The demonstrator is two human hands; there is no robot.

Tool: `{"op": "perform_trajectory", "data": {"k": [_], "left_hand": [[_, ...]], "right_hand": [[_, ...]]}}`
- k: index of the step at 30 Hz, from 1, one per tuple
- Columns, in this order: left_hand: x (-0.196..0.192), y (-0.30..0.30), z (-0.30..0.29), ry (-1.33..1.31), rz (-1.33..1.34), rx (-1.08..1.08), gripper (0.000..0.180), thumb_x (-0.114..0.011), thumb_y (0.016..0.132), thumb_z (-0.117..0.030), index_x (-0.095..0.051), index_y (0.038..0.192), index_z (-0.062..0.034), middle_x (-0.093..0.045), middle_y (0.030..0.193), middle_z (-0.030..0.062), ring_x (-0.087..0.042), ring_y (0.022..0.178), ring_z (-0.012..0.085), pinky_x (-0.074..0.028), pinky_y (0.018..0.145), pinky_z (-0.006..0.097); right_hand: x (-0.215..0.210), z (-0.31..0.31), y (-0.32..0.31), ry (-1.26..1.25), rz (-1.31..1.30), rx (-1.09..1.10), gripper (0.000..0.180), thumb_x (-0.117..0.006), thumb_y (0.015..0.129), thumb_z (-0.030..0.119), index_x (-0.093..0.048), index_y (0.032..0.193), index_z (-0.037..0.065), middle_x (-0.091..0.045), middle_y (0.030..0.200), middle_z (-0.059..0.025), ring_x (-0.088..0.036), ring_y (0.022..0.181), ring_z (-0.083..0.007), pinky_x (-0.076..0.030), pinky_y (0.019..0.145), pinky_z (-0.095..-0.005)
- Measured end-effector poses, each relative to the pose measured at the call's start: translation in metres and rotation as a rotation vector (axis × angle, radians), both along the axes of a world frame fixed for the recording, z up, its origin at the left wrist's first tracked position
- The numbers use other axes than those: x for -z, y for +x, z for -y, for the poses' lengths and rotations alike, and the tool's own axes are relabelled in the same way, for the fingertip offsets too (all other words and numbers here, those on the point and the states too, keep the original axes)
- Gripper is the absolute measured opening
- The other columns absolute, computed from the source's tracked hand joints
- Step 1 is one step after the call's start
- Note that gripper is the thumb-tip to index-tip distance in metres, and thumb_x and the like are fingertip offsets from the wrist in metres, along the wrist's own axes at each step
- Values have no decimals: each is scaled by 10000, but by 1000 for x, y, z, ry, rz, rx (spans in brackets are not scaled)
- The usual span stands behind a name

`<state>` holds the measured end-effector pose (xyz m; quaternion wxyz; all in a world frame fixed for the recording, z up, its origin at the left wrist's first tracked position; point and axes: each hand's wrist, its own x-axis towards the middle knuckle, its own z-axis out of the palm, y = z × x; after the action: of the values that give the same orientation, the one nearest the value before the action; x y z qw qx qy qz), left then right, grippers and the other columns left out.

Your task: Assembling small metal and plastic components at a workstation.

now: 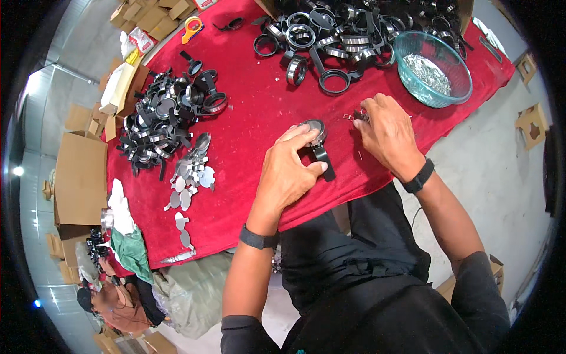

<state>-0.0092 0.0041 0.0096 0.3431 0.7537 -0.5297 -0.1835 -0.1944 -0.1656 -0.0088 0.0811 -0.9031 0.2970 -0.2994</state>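
Near the table's front edge, my left hand [287, 171] is closed around a round black part with a flat handle [321, 158]. The part lies against the red cloth, its disc under my fingertips and its handle by my thumb. To the right, the fingers of my right hand [386, 134] are pinched together low over the cloth. Small dark and shiny metal pieces [360, 116] show at those fingertips; what exactly is gripped is hidden. A thin wire clip [347, 117] lies beside them.
A greenish clear basket [433, 101] of small metal pins stands far right. Black-and-silver rings [335, 81] are heaped at the back, with another pile of black ring parts [162, 109] at left. Flat silver discs [186, 237] lie nearer. An orange tape dispenser [191, 29] sits back left. A person [121, 307] is lower left.
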Motion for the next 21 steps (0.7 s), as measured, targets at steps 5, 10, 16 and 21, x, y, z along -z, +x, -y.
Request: {"op": "perform_trajectory", "data": {"k": [5, 10, 16, 21], "left_hand": [[1, 2, 3, 14, 14, 37, 690, -926, 767, -151, -739, 1420, -32, -646, 1532, 278, -606, 1461, 382, -457, 1254, 432], [11, 3, 4, -17, 7, 4, 682, -944, 772, -182, -747, 1415, -67, -618, 1537, 310, -604, 1448, 416, -473, 1237, 446], [16, -1, 8, -56, -2, -39, 668, -963, 757, -236, -770, 1374, -67, -621, 1510, 341, -597, 1449, 432, -480, 1226, 459], [5, -7, 10, -78, -17, -115, 620, -948, 738, -272, -810, 1294, -34, -693, 1419, 332, -658, 1375, 425, -516, 1189, 455]], "right_hand": [[12, 9, -1, -5, -165, -5, 211, -833, 844, 149, -667, 885, 26, -677, 931, -198, -680, 963, -409, -549, 853, -521], [2, -2, 6, 99, 115, -112, 172, -813, 872, 126, -752, 988, 14, -707, 926, -200, -707, 924, -417, -569, 836, -521], [6, -26, 32, 441, 172, -154, 202, -784, 913, 98, -762, 1078, -17, -789, 948, -230, -771, 895, -433, -604, 818, -517], [-1, -39, 29, 446, 174, -203, 200, -716, 910, 25, -758, 1097, -29, -779, 954, -255, -766, 917, -456, -608, 824, -523]]}}
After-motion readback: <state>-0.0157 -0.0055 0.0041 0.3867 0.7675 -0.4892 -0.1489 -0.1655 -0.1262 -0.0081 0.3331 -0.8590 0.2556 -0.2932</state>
